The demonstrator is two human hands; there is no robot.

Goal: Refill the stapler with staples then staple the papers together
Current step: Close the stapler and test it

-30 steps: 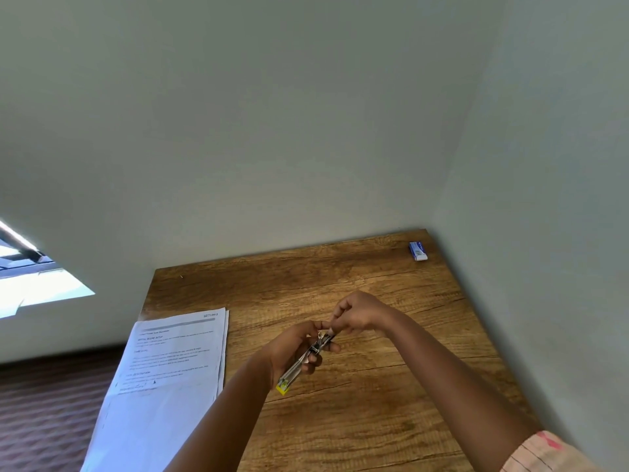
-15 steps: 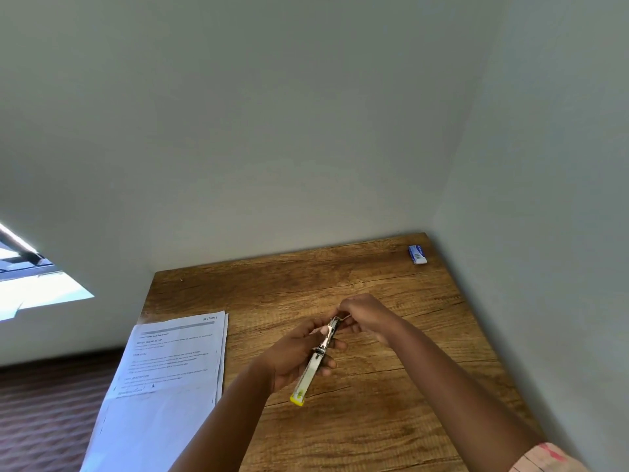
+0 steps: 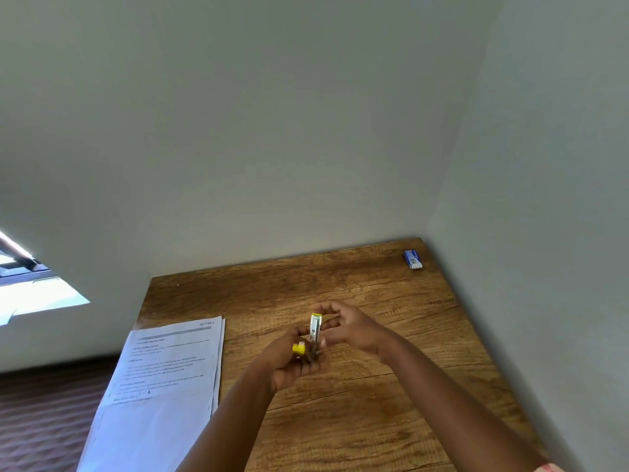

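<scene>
A small metal stapler (image 3: 315, 330) with yellow ends is held above the middle of the wooden table (image 3: 357, 294). It is hinged open: one arm stands upright with a yellow tip on top, the other yellow end pokes out to the left. My left hand (image 3: 292, 361) grips the stapler's lower part from below. My right hand (image 3: 350, 327) pinches the upright arm from the right with its fingertips. The printed papers (image 3: 163, 379) lie stacked at the table's left edge, hanging over the front. A small blue and white staple box (image 3: 413, 259) lies in the far right corner.
Grey walls close the table in at the back and on the right. Left of the table the floor is dark and ribbed, and a bright window patch (image 3: 30, 287) shows at the far left.
The stapler was turned from lying slanted in my left hand to hinged open, one arm now upright. My right hand shifted from its far tip to the raised arm.
</scene>
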